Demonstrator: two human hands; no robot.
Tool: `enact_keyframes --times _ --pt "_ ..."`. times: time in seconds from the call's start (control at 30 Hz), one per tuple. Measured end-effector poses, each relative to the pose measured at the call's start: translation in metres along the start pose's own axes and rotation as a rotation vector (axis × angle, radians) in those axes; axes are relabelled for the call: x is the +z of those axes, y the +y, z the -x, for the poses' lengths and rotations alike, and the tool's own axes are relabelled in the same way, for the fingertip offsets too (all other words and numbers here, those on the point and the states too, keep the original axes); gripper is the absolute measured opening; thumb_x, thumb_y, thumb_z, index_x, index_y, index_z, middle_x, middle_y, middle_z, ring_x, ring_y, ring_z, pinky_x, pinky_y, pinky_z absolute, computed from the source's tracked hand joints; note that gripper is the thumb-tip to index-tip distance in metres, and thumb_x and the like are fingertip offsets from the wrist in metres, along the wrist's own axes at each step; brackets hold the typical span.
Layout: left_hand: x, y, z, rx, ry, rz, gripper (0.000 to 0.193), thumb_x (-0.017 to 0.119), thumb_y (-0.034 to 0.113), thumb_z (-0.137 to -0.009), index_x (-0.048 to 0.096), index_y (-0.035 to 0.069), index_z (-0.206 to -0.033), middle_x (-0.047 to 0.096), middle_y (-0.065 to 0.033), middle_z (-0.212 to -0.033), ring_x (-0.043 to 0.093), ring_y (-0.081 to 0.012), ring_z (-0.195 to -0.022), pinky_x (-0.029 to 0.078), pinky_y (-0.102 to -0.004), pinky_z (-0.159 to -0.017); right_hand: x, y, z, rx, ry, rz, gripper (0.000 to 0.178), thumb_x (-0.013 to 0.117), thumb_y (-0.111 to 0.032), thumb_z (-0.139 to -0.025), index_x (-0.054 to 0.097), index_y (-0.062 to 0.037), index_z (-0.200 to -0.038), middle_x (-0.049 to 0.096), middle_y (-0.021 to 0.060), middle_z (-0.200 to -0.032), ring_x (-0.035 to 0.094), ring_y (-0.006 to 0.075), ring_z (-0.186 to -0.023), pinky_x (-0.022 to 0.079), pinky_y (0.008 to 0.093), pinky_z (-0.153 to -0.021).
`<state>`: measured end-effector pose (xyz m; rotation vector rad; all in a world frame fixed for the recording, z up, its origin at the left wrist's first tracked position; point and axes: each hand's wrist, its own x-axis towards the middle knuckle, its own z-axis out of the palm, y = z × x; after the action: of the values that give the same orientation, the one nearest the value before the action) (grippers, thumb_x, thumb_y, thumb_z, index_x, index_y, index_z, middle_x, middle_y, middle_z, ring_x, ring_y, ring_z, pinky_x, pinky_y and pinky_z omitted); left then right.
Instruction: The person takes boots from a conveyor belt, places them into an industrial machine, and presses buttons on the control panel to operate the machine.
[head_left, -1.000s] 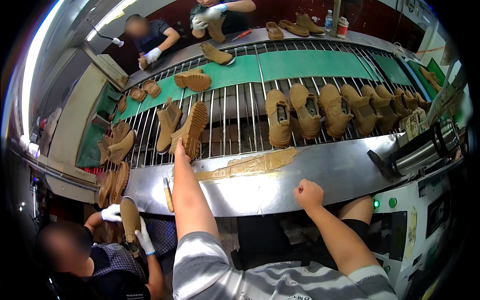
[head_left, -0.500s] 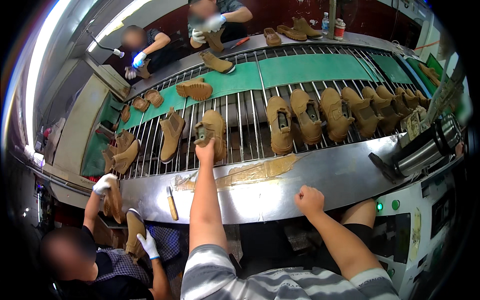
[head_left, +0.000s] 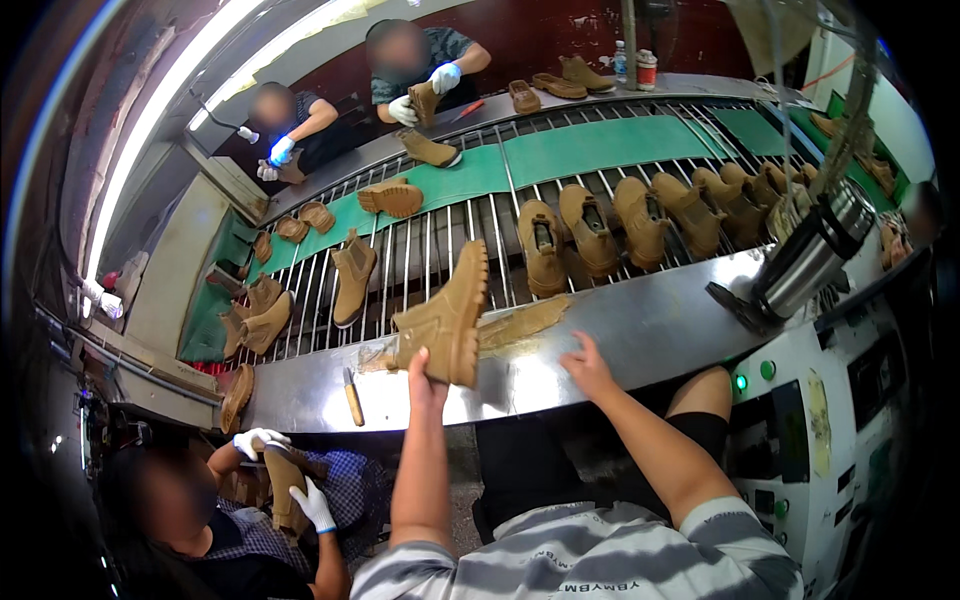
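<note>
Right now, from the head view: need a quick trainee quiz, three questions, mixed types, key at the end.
1. Which of the person's own hands holds the tan boot? a) right b) left c) both
2. True or false: the wooden-handled tool lies on the metal ledge.
3. Fill in: the long sheet beyond the held boot is ____ in colour.

Key:
1. b: the left hand has it; the right hand is apart from it.
2. True.
3. Green.
</note>
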<state>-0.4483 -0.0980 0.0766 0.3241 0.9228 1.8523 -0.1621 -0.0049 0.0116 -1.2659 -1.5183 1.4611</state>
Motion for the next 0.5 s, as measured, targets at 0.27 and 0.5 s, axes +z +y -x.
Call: enact_keyframes --times 0.27,0.5 --pt "0.087 -0.103 0.114 -0.233 -0.314 0.129 0.066 0.061 0.035 -0.087 0.038 0.003 -0.139 0.049 -0.0128 -0.137 0.049 -0.03 -0.125 0.039 -0.0441 -0.106 -0.018 -0.09 0.079 -0.049 -0.04 -0.822 0.092 0.067 -0.024 -0.085 0.006 -0.009 -0.151 0.039 0.0154 -0.138 0.045 0.0249 -0.123 0.038 0.0379 -0.104" --pt "0.18 -0.126 0.153 0.057 -0.525 -0.344 0.059 0.065 -0.003 -0.08 0.042 0.009 -0.132 0.049 -0.015 -0.135 0.056 -0.0217 -0.113 0.05 -0.0289 -0.087 -0.164 -0.079 0.154 -0.27 0.236 -0.95 0.083 0.067 -0.018 -0.078 0.025 -0.0095 -0.149 0.046 0.0108 -0.136 0.048 0.0253 -0.123 0.04 0.0381 -0.103"
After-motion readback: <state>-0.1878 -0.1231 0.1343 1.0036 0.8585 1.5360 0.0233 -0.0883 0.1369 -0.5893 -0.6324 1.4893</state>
